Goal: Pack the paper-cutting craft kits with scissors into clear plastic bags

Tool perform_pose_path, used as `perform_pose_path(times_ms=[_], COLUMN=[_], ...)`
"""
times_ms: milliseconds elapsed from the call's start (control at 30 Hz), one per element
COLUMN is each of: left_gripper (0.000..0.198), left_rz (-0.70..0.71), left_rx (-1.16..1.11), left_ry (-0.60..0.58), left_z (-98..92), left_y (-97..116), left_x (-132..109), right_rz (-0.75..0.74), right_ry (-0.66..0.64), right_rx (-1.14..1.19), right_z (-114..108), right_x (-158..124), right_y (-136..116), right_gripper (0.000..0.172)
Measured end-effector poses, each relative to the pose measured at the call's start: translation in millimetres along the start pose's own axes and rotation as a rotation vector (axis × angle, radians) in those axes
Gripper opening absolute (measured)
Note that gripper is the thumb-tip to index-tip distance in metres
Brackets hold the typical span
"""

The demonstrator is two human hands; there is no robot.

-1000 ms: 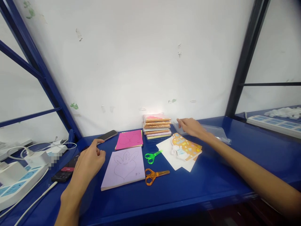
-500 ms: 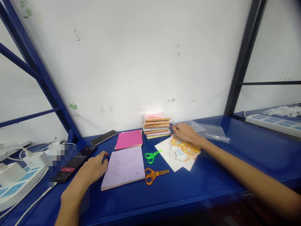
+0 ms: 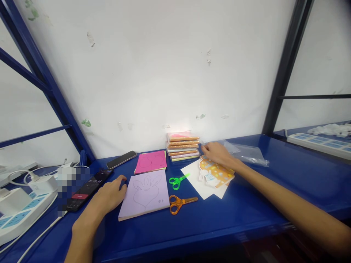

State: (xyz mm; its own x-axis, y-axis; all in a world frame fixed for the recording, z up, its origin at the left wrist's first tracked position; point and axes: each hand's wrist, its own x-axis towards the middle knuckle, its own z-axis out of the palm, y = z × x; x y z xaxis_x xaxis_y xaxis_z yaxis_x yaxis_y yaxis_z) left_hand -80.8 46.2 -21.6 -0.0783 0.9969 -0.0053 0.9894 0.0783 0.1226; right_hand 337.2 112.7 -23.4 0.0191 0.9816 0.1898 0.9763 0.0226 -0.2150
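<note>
My left hand (image 3: 112, 193) rests on the blue table at the left edge of a lilac paper pad (image 3: 145, 195), its fingers loosely bent and apart, holding nothing. A turnip-like outline is drawn on the pad. At the far side, my right hand (image 3: 217, 152) lies with bent fingers beside a clear plastic bag (image 3: 249, 155) and behind a rabbit picture card (image 3: 216, 173); its fingertips are partly hidden, and I see nothing held. White sheets (image 3: 194, 182) lie under the card. Green scissors (image 3: 177, 181) and orange scissors (image 3: 181, 203) lie between pad and sheets.
A pink pad (image 3: 150, 161) lies behind the lilac one. Wrapped packs (image 3: 183, 147) are stacked against the wall. To the left are a dark phone (image 3: 122, 159), a lit phone (image 3: 89, 190) and a power strip (image 3: 27, 213) with white cables. Another strip (image 3: 320, 146) sits far right.
</note>
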Motion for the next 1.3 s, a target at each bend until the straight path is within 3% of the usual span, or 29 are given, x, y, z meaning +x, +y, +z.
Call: perform_pose_path(times_ms=[400,667,833,1000,1167,1300], left_gripper=[0.052,0.053,0.053,0.056,0.075,0.088], left_rz=[0.002,-0.01,-0.017,-0.025,-0.016,0.066], left_rx=[-0.007,-0.005,-0.011,-0.026,-0.04,-0.089], left_ry=[-0.001,-0.029,-0.044,-0.05,-0.025,-0.097], left_z=[-2.3,-4.8,-7.6,-8.1,-8.9,-11.1], left_y=[2.5,5.0,8.4,9.5,11.6,15.2], left_x=[-1.8,-3.8,-5.7,-4.8,-10.9,-28.3], right_rz=[-0.017,0.001,0.009,-0.015,-0.067,-0.092], right_ry=[0.107,0.0,-0.011,-0.011,-0.073,-0.113], right_rx=[-0.01,-0.066,-0.107,-0.135,-0.16,-0.166], right_z=[-4.4,2.2,2.7,-1.8,-3.9,-2.7], right_x=[3.5,7.9,6.8,4.0,0.3,1.0], right_y=[8.4,14.5,14.2,12.6,10.8,11.0], right_gripper=[0.054,0.03,0.029,0.052,0.066,0.066])
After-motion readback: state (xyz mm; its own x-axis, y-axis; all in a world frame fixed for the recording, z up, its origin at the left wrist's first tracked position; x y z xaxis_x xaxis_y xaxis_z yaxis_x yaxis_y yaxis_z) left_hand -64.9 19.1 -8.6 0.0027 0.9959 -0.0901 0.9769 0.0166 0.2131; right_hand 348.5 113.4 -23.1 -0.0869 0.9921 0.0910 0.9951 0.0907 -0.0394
